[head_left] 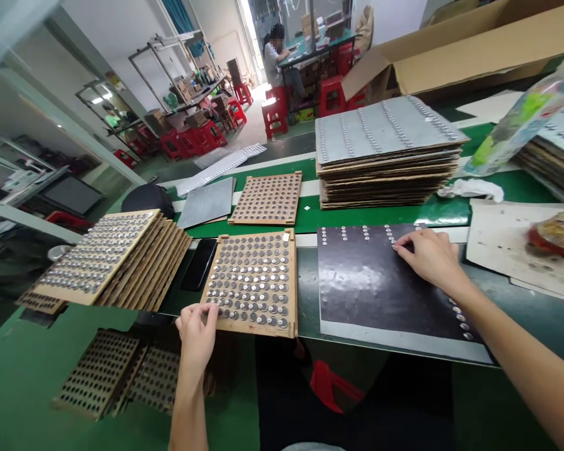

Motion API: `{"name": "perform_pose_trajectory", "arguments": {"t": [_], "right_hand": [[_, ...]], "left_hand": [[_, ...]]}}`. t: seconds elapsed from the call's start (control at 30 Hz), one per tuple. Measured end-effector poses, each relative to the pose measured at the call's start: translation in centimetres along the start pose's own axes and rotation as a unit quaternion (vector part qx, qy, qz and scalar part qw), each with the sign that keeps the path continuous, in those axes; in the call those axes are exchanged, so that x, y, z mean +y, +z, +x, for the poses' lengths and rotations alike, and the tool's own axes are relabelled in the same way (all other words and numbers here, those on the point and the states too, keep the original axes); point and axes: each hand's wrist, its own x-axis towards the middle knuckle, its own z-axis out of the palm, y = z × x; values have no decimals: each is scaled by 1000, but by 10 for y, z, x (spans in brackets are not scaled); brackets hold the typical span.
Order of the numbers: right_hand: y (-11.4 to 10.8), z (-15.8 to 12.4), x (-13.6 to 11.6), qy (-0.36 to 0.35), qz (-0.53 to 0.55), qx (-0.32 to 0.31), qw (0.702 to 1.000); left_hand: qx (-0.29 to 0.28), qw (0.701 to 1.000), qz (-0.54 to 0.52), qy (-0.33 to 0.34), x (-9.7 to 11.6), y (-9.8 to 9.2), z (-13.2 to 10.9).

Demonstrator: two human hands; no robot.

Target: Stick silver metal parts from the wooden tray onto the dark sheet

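Seen from beside the worktop (310, 216), with 12 o'clock straight ahead of the person, the left hand (196, 335) sits at about 7 o'clock. Its curled fingers rest at the near corner of a wooden perforated tray (289, 294) packed with rows of round metal studs (251, 282). Whether those fingers are actually gripping the tray I cannot tell.

The right hand (430, 257), at about 3 o'clock, lies open and palm down on a black sheet (371, 288). It holds nothing, and its fingertips are just beside a row of studs along the sheet's far edge.

A black phone (200, 264) lies just left of the tray. Beyond it, at 11 o'clock, are a bare grey sheet (205, 202) and a second perforated tray (266, 199). At 10 o'clock, filled wooden trays (113, 257) lean in a overlapping row, and more perforated trays (117, 369) sit on the green floor below the worktop's edge.

At 1 o'clock rises a tall stack of grey stud-lined boards (385, 169), with a cardboard box (455, 56) behind it and a crumpled tissue (470, 189) at its right. Far off at 12 o'clock, a co-worker (272, 62) sits at a table among red plastic stools (275, 116).
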Motion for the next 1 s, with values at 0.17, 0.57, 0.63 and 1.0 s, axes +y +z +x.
{"name": "perform_pose_trajectory", "arguments": {"t": [0.17,0.57,0.63,1.0], "right_hand": [[-7,-6,-2,-29,-10,9,999],[-16,-28,-9,-33,57,49,997],[-21,-48,-23,-57,86,44,994],[-53,-183,-138,-112,462,82,876]], "left_hand": [[-2,998,57,-8,-13,-5,2],[52,985,161,-24,8,-5,-14],[73,986,147,-1,24,0,-28],[-311,881,-342,100,145,50,-123]]}}
